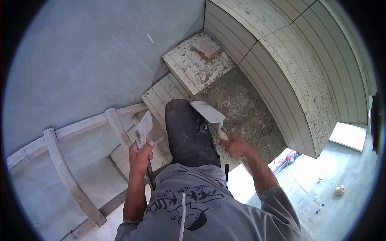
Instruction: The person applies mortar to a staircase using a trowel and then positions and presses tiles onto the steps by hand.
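My right hand (234,144) is closed round the light handle of a trowel (208,112), whose flat pale blade lies over my dark-trousered knee. On the left, my left hand (141,156) grips a second flat-bladed tool (143,127) with its blade pointing up; a dark length shows below the fist. Beyond the knee is a rough grey mortar bed (241,104). A speckled tile (193,66) borders it, with a broken reddish brick piece (207,49) on top.
Tiled curved steps (297,76) rise at the right. A wooden ladder (66,172) leans at the left by a grey wall (92,52). Far below at the right are a red tool (286,160), a cable and a white tile (348,136).
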A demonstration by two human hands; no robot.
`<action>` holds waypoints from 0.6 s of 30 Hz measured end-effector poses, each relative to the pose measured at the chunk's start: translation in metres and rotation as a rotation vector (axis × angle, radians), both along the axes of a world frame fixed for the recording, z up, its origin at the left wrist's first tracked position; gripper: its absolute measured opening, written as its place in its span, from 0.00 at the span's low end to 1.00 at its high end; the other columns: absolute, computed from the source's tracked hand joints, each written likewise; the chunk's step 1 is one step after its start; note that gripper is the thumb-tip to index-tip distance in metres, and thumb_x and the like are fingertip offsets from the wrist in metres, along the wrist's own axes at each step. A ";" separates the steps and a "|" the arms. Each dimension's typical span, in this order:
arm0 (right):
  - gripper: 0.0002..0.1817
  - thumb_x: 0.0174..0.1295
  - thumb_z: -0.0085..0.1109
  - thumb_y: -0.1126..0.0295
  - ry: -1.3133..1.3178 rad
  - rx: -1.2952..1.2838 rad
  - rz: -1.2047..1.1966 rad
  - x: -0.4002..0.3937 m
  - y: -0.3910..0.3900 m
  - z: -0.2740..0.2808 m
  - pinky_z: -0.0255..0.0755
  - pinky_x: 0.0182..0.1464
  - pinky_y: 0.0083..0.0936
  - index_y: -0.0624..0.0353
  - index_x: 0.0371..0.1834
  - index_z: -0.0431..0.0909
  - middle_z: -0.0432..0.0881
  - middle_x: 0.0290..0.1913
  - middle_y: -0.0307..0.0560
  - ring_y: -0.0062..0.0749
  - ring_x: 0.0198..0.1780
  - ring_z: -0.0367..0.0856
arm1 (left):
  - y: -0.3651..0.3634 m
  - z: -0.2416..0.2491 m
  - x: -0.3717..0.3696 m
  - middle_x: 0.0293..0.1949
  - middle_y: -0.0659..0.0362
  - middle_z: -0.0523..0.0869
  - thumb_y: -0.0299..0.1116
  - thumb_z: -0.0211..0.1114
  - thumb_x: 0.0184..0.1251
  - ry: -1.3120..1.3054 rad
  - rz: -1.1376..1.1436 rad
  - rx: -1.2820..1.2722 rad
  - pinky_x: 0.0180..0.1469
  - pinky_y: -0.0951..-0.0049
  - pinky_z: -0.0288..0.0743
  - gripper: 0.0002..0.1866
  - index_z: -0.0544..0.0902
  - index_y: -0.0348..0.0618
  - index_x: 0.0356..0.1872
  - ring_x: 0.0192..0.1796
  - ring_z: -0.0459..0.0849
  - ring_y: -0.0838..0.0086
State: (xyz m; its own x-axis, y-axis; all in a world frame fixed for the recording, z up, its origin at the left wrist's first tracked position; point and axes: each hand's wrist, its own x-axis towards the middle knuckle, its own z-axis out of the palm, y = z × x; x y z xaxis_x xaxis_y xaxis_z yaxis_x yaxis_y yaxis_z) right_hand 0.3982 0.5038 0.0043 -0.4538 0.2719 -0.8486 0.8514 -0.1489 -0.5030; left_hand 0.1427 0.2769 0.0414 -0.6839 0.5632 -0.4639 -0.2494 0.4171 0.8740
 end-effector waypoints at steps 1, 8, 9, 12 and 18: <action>0.26 0.64 0.59 0.50 0.044 0.046 0.008 0.001 -0.002 -0.015 0.76 0.43 0.39 0.63 0.52 0.79 0.84 0.38 0.57 0.44 0.37 0.83 | -0.001 0.001 -0.001 0.19 0.65 0.74 0.36 0.67 0.62 -0.005 -0.011 -0.003 0.24 0.78 0.67 0.10 0.77 0.43 0.33 0.20 0.72 0.81; 0.25 0.64 0.59 0.49 0.055 0.291 -0.140 0.026 -0.006 -0.025 0.76 0.48 0.43 0.62 0.49 0.76 0.83 0.39 0.64 0.51 0.44 0.85 | -0.007 -0.002 0.002 0.20 0.65 0.74 0.36 0.67 0.62 0.009 -0.028 0.028 0.24 0.78 0.66 0.10 0.78 0.43 0.33 0.20 0.72 0.81; 0.25 0.64 0.59 0.49 0.059 0.303 -0.141 0.027 -0.006 -0.016 0.76 0.48 0.43 0.62 0.49 0.76 0.83 0.39 0.64 0.51 0.44 0.85 | -0.008 -0.002 0.002 0.20 0.65 0.74 0.36 0.66 0.63 0.007 -0.027 0.027 0.24 0.78 0.66 0.09 0.78 0.43 0.33 0.20 0.72 0.81; 0.23 0.62 0.62 0.54 -0.068 0.602 -0.067 0.037 -0.015 -0.009 0.76 0.51 0.46 0.61 0.51 0.72 0.83 0.39 0.67 0.56 0.49 0.83 | -0.013 -0.004 0.005 0.20 0.66 0.75 0.35 0.67 0.63 -0.016 -0.003 0.040 0.24 0.79 0.65 0.09 0.78 0.42 0.34 0.20 0.71 0.83; 0.28 0.52 0.67 0.65 0.042 0.833 0.076 0.031 0.007 -0.032 0.77 0.45 0.51 0.57 0.55 0.66 0.80 0.43 0.62 0.61 0.44 0.83 | -0.021 -0.003 0.010 0.20 0.66 0.75 0.35 0.67 0.62 -0.032 0.047 0.042 0.24 0.79 0.65 0.09 0.78 0.41 0.34 0.20 0.71 0.84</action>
State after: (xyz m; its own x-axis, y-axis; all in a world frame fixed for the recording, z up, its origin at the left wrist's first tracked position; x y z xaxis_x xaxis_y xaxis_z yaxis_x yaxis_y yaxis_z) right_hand 0.4296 0.5110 -0.0281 -0.5230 0.7700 -0.3655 0.8223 0.3429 -0.4542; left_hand 0.1529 0.2561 0.0383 -0.6951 0.5503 -0.4626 -0.2962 0.3672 0.8817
